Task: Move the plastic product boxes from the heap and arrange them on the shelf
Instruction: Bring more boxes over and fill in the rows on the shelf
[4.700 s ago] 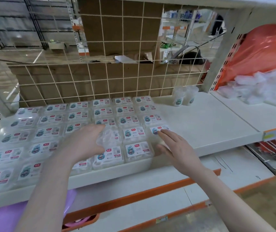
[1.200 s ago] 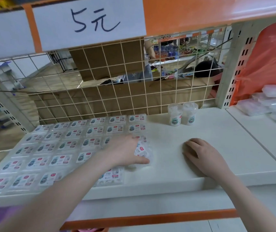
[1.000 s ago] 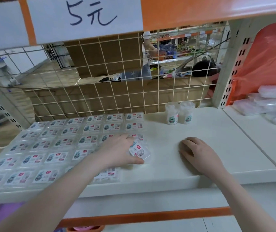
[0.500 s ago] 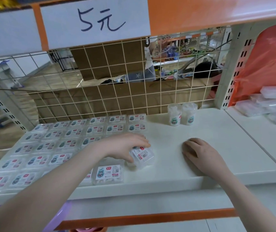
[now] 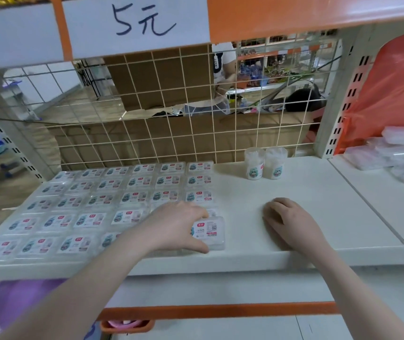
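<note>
Currently, step: placing — the left hand [image 5: 176,229] is setting one box [image 5: 208,233] down at the right end of the front rows on the shelf [image 5: 294,251].
Left grip: fingers are curling over the box's far edge and the thumb is pressing its near edge, so the box is being pinched between them; it is looking flat and touching the shelf or very nearly so, though I cannot tell whether it is fully seated.
Right grip: the right hand [image 5: 291,223] is resting palm-down on bare shelf, well right of the box, fingers loosely bent and holding nothing.
Grid: labelled boxes [image 5: 112,200] are lying flat in neat rows across the left half of the shelf, labels up; the held box is extending the rightmost column toward the front edge.
Heap: clear boxes [image 5: 397,153] are piling on the next shelf bay to the right, before an orange bag [image 5: 397,89].
Other: two small tubs [image 5: 264,163] are standing at the back, right of the grid.
Progress, judged: roughly half the shelf is filled; plenty is remaining in the heap.
Next move, judged: nudging the box square against its neighbours, releasing it, then reaching right to the heap for another.
</note>
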Motion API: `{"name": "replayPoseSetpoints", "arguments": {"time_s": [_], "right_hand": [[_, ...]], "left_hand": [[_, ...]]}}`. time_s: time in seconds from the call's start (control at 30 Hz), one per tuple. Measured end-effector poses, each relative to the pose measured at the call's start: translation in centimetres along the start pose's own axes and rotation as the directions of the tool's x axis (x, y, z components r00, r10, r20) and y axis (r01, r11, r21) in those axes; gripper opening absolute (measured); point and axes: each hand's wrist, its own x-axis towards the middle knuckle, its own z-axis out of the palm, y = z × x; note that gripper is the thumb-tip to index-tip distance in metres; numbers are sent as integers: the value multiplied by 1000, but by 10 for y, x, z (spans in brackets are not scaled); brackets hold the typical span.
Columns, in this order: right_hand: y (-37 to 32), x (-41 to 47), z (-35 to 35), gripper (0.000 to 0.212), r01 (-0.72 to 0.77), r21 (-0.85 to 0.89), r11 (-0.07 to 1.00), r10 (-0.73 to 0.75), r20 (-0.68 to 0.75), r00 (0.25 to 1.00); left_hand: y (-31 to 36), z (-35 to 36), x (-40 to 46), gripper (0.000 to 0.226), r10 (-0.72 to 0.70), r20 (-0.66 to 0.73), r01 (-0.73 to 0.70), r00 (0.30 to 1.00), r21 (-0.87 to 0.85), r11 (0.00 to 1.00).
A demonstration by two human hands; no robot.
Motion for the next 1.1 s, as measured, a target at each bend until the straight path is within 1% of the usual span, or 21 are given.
{"name": "replayPoseSetpoints", "arguments": {"time_s": [0.1,0.33,0.6,0.77,0.9,1.0,1.1], "right_hand": [[-1,0,0,30,0,20,1000,0,3,1000],[-1,0,0,31,5,30,1000,-6,19,1000],[-1,1,1,30,19,39,999,-19,4,1000],[-1,0,1,29,21,26,999,-20,-3,1000],[-3,-4,1,28,-15,8,1000,15,-5,1000],[-7,-5,-2,29,-37,-5,999,37,12,999],[-13,-8,-5,28,-98,-60,993,99,13,995]], "left_hand": [[9,7,-5,63,-42,19,43,999,-10,999],[15,18,-9,68,-100,27,101,995,-35,994],[10,24,-10,74,-152,17,153,988,-111,982],[7,29,-11,73,-147,-7,144,989,-158,977],[4,32,-10,68,-122,-32,118,992,-119,986],[3,36,-13,65,-118,-59,110,991,-133,985],[5,42,-19,66,-87,-89,75,992,-130,989]]}}
